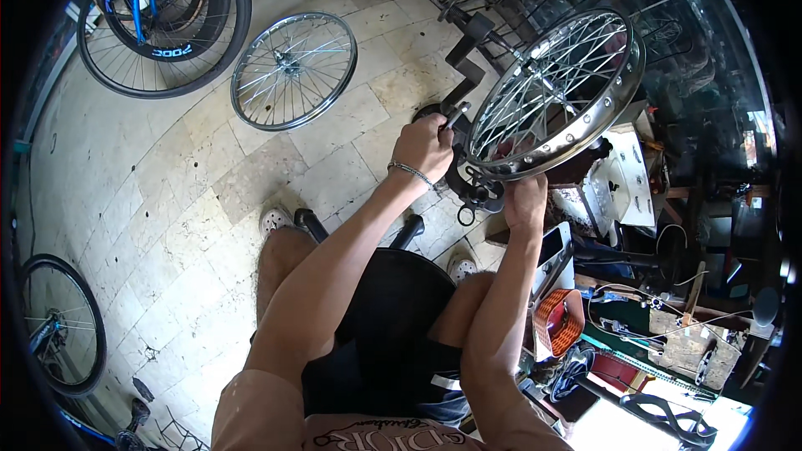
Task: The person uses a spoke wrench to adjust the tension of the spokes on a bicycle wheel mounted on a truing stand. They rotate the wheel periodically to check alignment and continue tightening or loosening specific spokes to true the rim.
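Observation:
A spoked bicycle wheel rim point(582, 138) without a tyre is mounted, tilted, in a dark metal wheel truing stand point(464, 75) in front of me. My left hand point(423, 149) is closed at the left side of the stand, beside a small metal piece point(458, 114) that sticks out past the fingers. What lies inside that grip is mostly hidden. Under the near edge of the rim is my right hand point(526, 200), its fingers out of sight behind the rim and the stand's lower clamp point(480, 192).
A bare spoked wheel point(294, 72) lies on the tiled floor, left of the stand. Bicycles with black tyres point(238, 29) stand along the left. At right are a white box-like unit point(626, 175), an orange basket point(560, 323), a phone point(551, 245) and a cluttered workbench point(693, 347).

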The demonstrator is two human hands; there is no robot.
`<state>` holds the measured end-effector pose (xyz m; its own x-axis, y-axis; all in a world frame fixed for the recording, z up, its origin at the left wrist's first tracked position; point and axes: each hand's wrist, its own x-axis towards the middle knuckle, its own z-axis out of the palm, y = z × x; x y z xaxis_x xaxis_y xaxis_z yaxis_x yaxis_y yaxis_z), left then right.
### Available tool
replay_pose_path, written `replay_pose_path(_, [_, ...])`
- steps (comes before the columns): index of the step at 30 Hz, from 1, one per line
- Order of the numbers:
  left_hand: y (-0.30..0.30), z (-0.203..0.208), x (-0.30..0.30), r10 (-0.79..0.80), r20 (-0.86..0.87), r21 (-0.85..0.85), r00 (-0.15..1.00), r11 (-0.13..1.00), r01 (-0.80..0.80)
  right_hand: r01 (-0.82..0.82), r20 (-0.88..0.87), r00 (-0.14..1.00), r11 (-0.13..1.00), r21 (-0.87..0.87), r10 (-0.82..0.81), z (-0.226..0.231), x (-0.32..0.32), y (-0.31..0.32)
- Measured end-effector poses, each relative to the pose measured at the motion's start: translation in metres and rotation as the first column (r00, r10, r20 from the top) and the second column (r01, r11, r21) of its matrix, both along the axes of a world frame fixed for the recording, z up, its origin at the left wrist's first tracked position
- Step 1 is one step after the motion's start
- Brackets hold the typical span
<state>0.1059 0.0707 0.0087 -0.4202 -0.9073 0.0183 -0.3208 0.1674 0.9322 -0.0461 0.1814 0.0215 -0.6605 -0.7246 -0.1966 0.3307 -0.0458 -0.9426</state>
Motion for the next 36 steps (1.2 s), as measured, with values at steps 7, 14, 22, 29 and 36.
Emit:
replay_pose_path(7, [-0.002, -0.006, -0.013, -0.086, 0.021, -0.015, 0.996, 0.996, 0.086, -0.143, 0.008, 0.990, 0.990, 0.014, 0.143, -0.020, -0.017, 0.016])
replay_pose_path(14, [0.004, -0.006, -0.039, -0.145, 0.016, 0.021, 0.989, 0.989, 0.145, 0.245, -0.759, 0.577, 0.823, 0.512, 0.301, -0.051, -0.048, 0.018])
replay_pose_path(22, [-0.005, -0.008, -0.034, -0.116, 0.064, 0.015, 0.991, 0.993, 0.115, 0.201, -0.449, 0.886, 0.969, 0.140, -0.119, 0.001, -0.015, 0.008])
replay_pose_path(29, [-0.007, -0.017, -0.033, -0.070, 0.027, -0.026, 0.997, 0.997, 0.071, 0.106, -0.371, 0.928, 0.983, 0.150, -0.044, -0.019, -0.015, 0.006])
replay_pose_path(36, [-0.014, -0.010, -0.014, -0.026, 0.062, 0.025, 0.998, 0.999, 0.025, 0.131, -0.301, 0.945, 0.991, -0.021, -0.131, -0.011, -0.022, 0.001])
